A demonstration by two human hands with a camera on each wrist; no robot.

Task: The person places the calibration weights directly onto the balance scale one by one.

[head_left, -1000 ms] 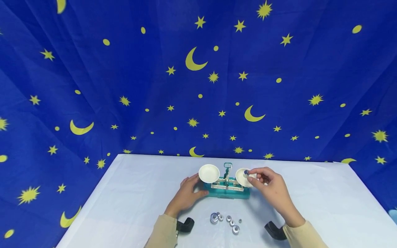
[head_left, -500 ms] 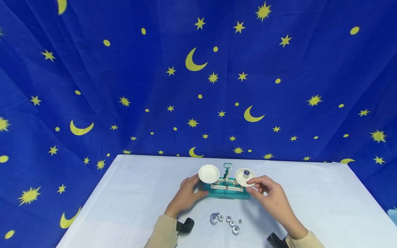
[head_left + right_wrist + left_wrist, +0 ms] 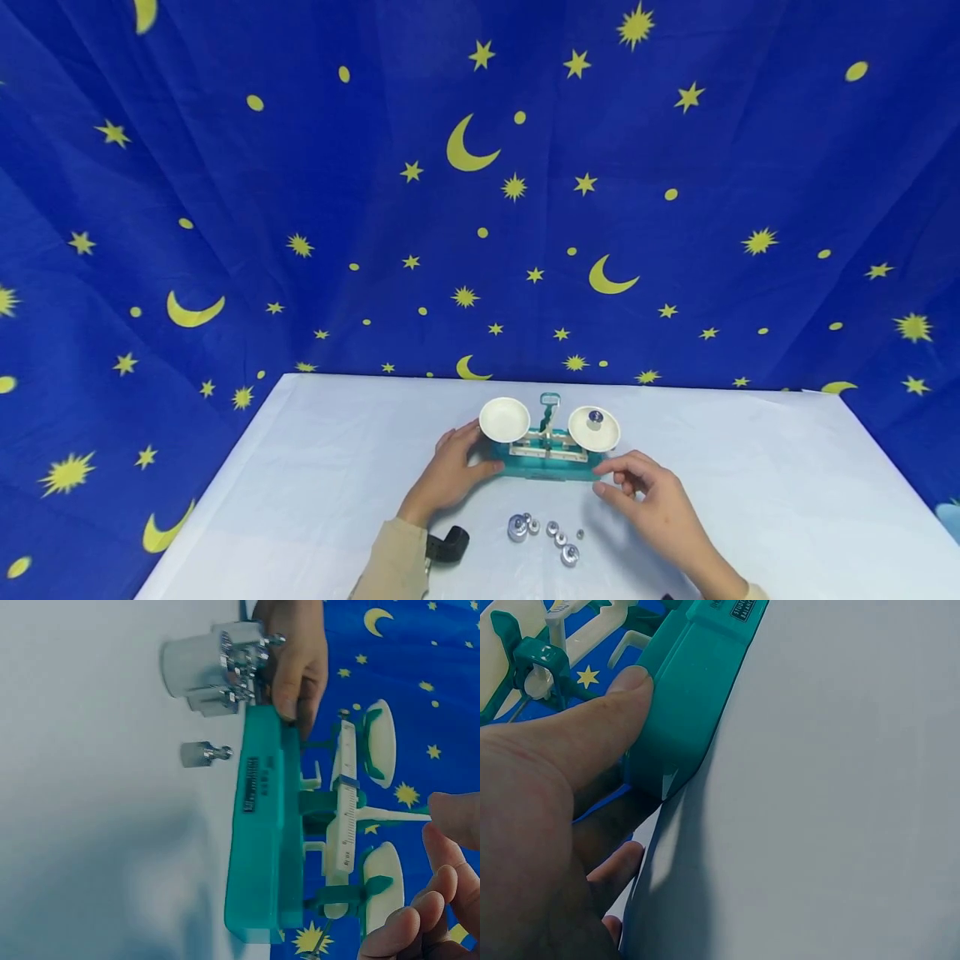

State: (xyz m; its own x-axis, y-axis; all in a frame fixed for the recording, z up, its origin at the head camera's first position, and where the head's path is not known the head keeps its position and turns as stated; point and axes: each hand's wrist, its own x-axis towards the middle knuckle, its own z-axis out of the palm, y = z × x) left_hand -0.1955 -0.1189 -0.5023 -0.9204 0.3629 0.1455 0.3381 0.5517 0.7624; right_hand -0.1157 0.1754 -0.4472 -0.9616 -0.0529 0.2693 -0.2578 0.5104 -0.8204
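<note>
A teal balance scale (image 3: 551, 469) with two white pans stands toward the back of the table. My left hand (image 3: 447, 475) grips the left end of its base; in the left wrist view the thumb (image 3: 630, 694) lies on the base, with fingers around its end. The left pan (image 3: 505, 420) is bare. On the right pan (image 3: 584, 436) a silver metal weight (image 3: 595, 418) with a knob stands upright. My right hand (image 3: 656, 508) hovers just in front of the base's right end, fingers loosely bent and holding nothing. The right wrist view shows its thumb and fingertips apart.
Several silver weights of different sizes stand on the table in front of the scale, the largest weight (image 3: 517, 528) at the left. The smallest weight (image 3: 581, 534) stands apart at the right. A black wrist strap (image 3: 450, 545) is at my left wrist. A blue star-patterned cloth (image 3: 480, 208) hangs behind.
My right hand has let go of the weight, which now stands on the right pan, and has drawn back toward me. My left hand has stayed on the base.
</note>
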